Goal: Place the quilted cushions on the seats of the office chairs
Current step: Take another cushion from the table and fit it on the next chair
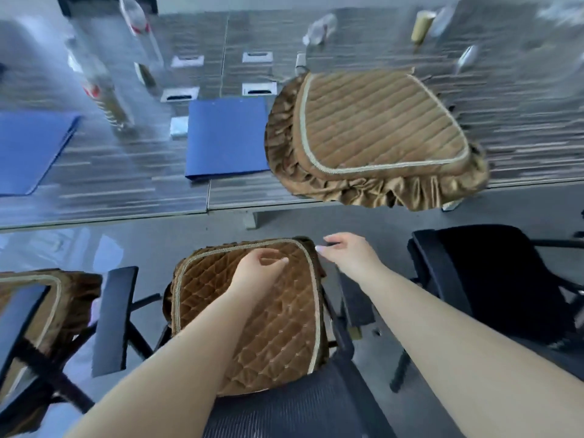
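Cushions show in three places in the head view. One brown quilted cushion (252, 314) lies on the seat of the middle chair (303, 409), covering the seat with its ruffled edge hanging over the left side; the chair's dark mesh back sits nearest the camera. The left hand (257, 271) rests on top of this cushion near its far edge, fingers curled and thumb bent inward, pressing or pinching the fabric lightly; whether any cloth is actually pinched cannot be told. The right hand (346, 252) hovers just past the cushion's far right corner, fingers loosely spread and half open, holding nothing that can be seen, though a fingertip is close to the corner trim.

A second cushion (376, 137) lies on the table (126, 172), its ruffle drooping over the near table edge, above the right chair (493, 279), whose black seat is bare. A third cushion (44, 308) sits on the left chair (28, 343), partly hidden behind an armrest (115, 317).

On the table, a blue folder (227, 140) lies just left of the second cushion, and another blue folder (28, 150) is at the far left. Several bottles (104, 93) stand toward the back, blurred.
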`<state>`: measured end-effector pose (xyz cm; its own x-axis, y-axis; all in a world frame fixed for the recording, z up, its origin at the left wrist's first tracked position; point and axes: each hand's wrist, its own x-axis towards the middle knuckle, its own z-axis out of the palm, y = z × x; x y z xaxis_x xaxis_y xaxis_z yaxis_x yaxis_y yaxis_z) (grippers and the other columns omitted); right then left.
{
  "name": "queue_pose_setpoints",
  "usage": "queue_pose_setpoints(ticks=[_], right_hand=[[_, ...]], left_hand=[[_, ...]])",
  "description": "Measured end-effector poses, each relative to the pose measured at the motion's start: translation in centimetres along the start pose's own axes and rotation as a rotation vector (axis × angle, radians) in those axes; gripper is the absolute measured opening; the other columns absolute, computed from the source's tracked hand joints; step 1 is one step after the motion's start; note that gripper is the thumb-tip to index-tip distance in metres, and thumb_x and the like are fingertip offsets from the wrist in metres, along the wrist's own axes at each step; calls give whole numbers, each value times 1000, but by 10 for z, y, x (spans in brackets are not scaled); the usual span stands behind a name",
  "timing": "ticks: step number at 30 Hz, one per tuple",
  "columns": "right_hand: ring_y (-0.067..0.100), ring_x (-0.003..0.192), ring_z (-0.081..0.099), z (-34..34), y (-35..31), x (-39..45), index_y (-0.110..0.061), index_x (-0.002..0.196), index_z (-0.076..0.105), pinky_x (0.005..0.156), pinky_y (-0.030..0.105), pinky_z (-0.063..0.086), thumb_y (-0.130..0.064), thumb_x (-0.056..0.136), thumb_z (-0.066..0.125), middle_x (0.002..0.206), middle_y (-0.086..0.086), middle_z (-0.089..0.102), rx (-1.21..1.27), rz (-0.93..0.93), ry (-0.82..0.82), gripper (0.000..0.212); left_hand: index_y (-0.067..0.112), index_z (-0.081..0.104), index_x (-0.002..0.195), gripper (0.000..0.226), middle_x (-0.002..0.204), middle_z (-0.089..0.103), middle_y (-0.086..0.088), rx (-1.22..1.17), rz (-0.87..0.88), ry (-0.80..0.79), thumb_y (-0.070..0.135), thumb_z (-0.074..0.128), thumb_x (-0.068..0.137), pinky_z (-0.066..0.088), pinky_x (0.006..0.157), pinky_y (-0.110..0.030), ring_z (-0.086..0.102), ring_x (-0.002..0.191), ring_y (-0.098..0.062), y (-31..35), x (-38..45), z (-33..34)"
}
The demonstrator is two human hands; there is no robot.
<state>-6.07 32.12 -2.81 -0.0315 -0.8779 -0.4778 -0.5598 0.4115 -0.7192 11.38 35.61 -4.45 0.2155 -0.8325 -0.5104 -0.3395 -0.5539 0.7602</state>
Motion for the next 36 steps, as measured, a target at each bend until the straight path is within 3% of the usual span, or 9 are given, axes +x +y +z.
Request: queue_pose_setpoints(ticks=[3,7,11,15,19,23,29,33,36], right_hand=[[20,111,60,-51,-3,-10,-18,120,62,98,39,48,-33,84,69,119,1,64,88,-31,19,39],[16,103,58,-132,13,-11,-18,121,59,95,36,49,-32,86,67,109,-3,60,152,-81,17,38],[16,98,57,-214,38,0,-15,120,60,95,34,48,-29,85,69,98,-5,60,203,-98,34,39],[18,105,58,-291,53,20,-16,118,61,98,35,47,-30,84,70,97,-6,58,160,-152,14,38],[18,104,58,-328,56,37,-20,115,61,97,36,47,-32,83,70,108,-1,61,143,-161,-8,36],[18,95,58,-349,53,57,-21,107,63,88,33,47,-32,81,72,110,1,65,108,-187,-13,29],[16,97,54,-362,42,94,-18,115,61,78,28,40,-30,86,67,103,-4,57,29,-217,-25,33],[15,94,54,-365,32,131,-19,113,61,78,27,40,-33,85,67,105,-3,58,-16,-189,-2,32],[10,79,56,-362,16,173,-16,116,60,66,24,42,-32,86,67,107,-1,59,-27,-161,10,36]], left_hand=[[19,62,118,37,104,67,3,-30,54,20,34,67,85,48,70,-21,65,89,-13,44,-18,15],[16,62,118,39,108,70,-3,-112,84,44,35,68,85,54,86,-35,67,97,-19,100,-28,61],[16,61,117,35,95,69,6,-173,97,52,33,66,87,50,81,-34,67,98,-16,148,-42,120],[15,62,114,29,105,66,0,-317,82,97,30,64,89,48,74,-28,63,92,-11,190,-57,176],[18,63,109,23,110,68,-2,-377,69,128,30,64,89,46,70,-26,63,89,-7,212,-60,195],[18,63,113,28,108,71,-6,-370,42,212,32,64,89,49,77,-29,66,100,-16,228,-56,194],[13,60,114,27,98,68,-2,-388,30,267,26,64,90,51,59,-21,64,78,-5,242,-20,174],[14,62,119,36,107,70,-5,-374,-7,273,31,66,88,53,78,-33,67,94,-12,243,25,159],[15,62,117,34,106,69,-4,-374,-8,258,32,66,87,49,72,-30,66,98,-14,249,78,142]])
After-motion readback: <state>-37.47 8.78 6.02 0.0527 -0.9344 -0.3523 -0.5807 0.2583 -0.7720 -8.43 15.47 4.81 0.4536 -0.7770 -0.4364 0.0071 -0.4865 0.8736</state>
